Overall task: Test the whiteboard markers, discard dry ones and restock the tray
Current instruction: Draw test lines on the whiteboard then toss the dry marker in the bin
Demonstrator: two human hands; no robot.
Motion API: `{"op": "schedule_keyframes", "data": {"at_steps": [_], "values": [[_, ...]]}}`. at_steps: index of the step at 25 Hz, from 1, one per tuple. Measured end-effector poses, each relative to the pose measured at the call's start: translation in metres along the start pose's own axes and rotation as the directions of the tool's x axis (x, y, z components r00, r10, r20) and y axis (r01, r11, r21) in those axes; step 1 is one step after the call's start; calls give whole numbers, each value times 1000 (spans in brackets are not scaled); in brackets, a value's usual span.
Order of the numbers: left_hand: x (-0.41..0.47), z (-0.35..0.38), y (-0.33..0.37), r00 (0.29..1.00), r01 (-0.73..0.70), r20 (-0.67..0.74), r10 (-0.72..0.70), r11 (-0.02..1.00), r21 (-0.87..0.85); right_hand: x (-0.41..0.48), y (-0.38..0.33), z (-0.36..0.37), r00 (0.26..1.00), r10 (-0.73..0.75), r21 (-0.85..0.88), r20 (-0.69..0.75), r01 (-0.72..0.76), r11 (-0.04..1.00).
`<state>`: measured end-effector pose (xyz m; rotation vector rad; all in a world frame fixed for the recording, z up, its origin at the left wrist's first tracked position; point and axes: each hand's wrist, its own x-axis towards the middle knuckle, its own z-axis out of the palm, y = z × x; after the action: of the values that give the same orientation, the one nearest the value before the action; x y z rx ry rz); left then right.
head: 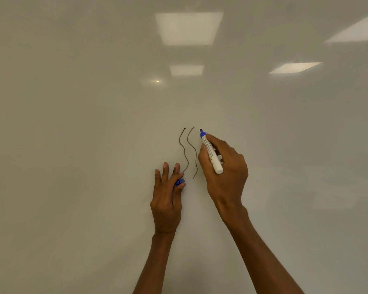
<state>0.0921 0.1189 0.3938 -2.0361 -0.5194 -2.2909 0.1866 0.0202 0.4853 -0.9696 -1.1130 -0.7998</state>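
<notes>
a right hand (223,166) grips a white, blue-tipped marker (210,151) at a whiteboard (94,124), tip up beyond the fingertips.
the barrel's small print is too fine to read. two dark wavy lines (184,149) run just left of that hand; the left hand (167,198) pinches the blue cap (180,181), half hidden between thumb and forefinger, other fingers straight.

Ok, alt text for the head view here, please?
A right hand holds an uncapped blue marker with its tip at a whiteboard, beside two wavy dark lines. The left hand pinches the blue cap.
</notes>
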Motion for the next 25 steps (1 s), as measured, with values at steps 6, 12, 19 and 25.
{"op": "schedule_keyframes", "data": {"at_steps": [6, 12, 19, 25], "values": [[1, -1, 1, 1000, 9, 3, -9, 1000, -14, 4, 2, 2, 986, -163, -156, -42, 154, 976], [2, -1, 0, 1000, -21, -15, 21, 1000, -14, -61, 15, -23, 986, -166, -265, 25, 167, 950], [2, -2, 6, 999, -42, -21, 41, 998, -38, -56, 1, -31, 999, 7, -131, 32, -3, 991], [0, 0, 4, 1000, 29, 6, -29, 999, -44, 18, -5, -29, 996, 76, -56, -56, -79, 995]]}}
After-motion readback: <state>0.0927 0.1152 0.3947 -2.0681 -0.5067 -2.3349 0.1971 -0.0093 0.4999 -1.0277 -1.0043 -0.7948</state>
